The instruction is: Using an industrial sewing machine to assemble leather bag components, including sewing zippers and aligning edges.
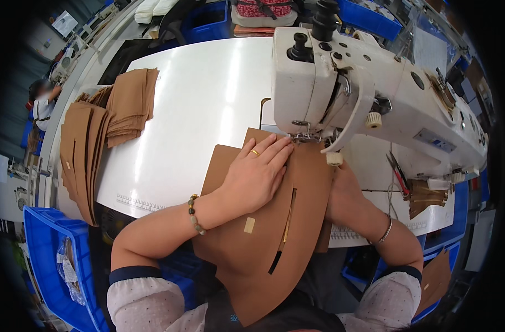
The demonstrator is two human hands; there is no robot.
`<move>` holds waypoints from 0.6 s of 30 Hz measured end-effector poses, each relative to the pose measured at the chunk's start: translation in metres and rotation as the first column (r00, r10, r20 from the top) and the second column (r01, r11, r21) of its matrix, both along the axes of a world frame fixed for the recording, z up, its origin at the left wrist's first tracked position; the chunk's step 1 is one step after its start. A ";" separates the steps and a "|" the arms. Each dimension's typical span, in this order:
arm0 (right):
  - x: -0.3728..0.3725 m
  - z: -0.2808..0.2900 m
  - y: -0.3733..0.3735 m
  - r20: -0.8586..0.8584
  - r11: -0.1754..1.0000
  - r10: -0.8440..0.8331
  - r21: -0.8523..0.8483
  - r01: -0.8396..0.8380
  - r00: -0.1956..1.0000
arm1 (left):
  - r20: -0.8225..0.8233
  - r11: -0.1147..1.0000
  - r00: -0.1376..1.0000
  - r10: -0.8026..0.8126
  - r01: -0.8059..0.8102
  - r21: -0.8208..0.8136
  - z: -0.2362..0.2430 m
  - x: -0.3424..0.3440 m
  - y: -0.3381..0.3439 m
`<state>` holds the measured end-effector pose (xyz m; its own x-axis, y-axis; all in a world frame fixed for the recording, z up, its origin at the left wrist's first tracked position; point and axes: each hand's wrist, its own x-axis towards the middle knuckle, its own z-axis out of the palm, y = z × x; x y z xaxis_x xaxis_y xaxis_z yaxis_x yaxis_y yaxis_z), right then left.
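Note:
A large brown panel [263, 243], leather-like, with a long slit showing gold zipper teeth and a small pale label, lies under the presser foot area of a white sewing machine [313, 83]. Its near end hangs over the table edge towards my body. My left hand [255, 171] rests flat on the panel's upper left, fingers stretched out together close to the needle area. At the panel's right edge is my right hand [344, 193]; its fingers are hidden by the panel and the machine. Another brown piece shows beneath the panel's edge.
Stacks of brown panels [81, 149] and brown pieces [132, 105] sit at the left of the white table [197, 94]. Red-handled snips [398, 172] lie at the right beside brown zipper pieces [427, 199]. A blue bin [58, 265] stands lower left. Another person [42, 105] is far left.

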<state>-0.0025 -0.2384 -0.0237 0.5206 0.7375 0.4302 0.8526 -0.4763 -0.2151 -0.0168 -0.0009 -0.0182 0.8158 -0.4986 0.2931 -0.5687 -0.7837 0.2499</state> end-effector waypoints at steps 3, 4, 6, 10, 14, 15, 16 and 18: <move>-0.002 0.002 -0.003 -0.043 0.998 0.012 -0.067 -0.015 0.999 | 0.042 0.999 0.999 0.028 -0.026 -0.047 -0.002 0.013 0.000; -0.003 0.002 -0.004 -0.057 0.997 0.000 -0.080 -0.005 0.998 | 0.042 0.998 0.999 0.029 -0.027 -0.050 -0.003 0.018 0.001; -0.003 0.003 -0.005 -0.068 0.995 -0.009 -0.095 0.003 0.998 | 0.075 0.995 0.997 0.024 -0.016 -0.096 -0.003 0.030 0.003; -0.005 0.003 -0.003 -0.126 0.990 -0.054 -0.139 0.036 0.991 | -0.032 0.998 0.998 0.060 -0.060 -0.012 -0.001 0.051 0.008; -0.007 0.005 -0.002 -0.152 0.981 -0.082 -0.188 0.053 0.985 | -0.077 0.997 0.994 0.083 -0.083 0.004 0.001 0.061 0.008; -0.007 0.006 -0.003 -0.156 0.979 -0.087 -0.198 0.055 0.984 | -0.083 0.998 0.994 0.068 -0.070 -0.011 0.002 0.061 0.008; -0.007 0.006 -0.003 -0.149 0.982 -0.079 -0.182 0.052 0.986 | -0.077 0.997 0.994 0.080 -0.081 -0.006 0.003 0.060 0.009; -0.006 0.007 -0.003 -0.140 0.984 -0.069 -0.172 0.044 0.988 | -0.089 0.998 0.994 0.068 -0.069 -0.011 0.006 0.051 0.011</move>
<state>-0.0086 -0.2411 -0.0163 0.6110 0.7605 0.2199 0.7890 -0.5624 -0.2474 0.0344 0.0106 -0.0125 0.8710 -0.4371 0.2244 -0.4889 -0.8160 0.3084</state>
